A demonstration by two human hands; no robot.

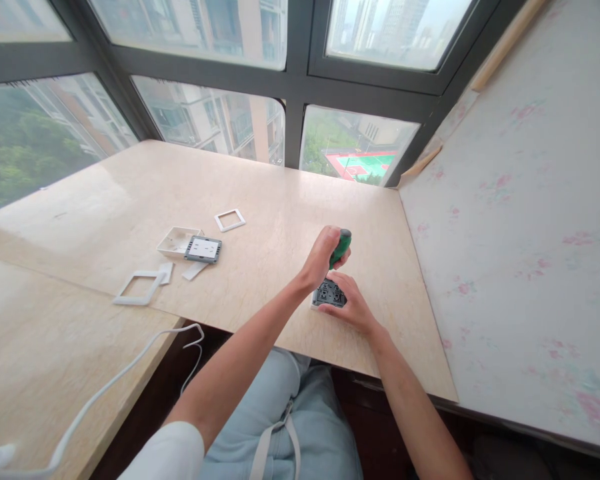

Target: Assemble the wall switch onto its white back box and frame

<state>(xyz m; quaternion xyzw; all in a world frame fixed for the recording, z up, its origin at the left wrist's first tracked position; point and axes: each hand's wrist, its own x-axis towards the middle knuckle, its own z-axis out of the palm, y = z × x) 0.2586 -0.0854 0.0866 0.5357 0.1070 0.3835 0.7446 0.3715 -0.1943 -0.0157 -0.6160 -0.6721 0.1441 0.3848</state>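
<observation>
My left hand [321, 259] is closed round the green handle of a screwdriver [341, 247], which stands upright over a dark grey socket module [328, 293] lying on the beige marble sill [290, 220]. My right hand [353, 305] grips the socket module from the right and near side, fingers wrapped at its edge. The screwdriver's tip is hidden behind the left hand and the module.
To the left lie a white back box [177, 241], a grey socket with a white face [203, 249], two white square frames [230, 220] [138, 288] and a small white strip [195, 270]. A white cable [130, 363] hangs over the near edge. Windows behind, a floral wall on the right.
</observation>
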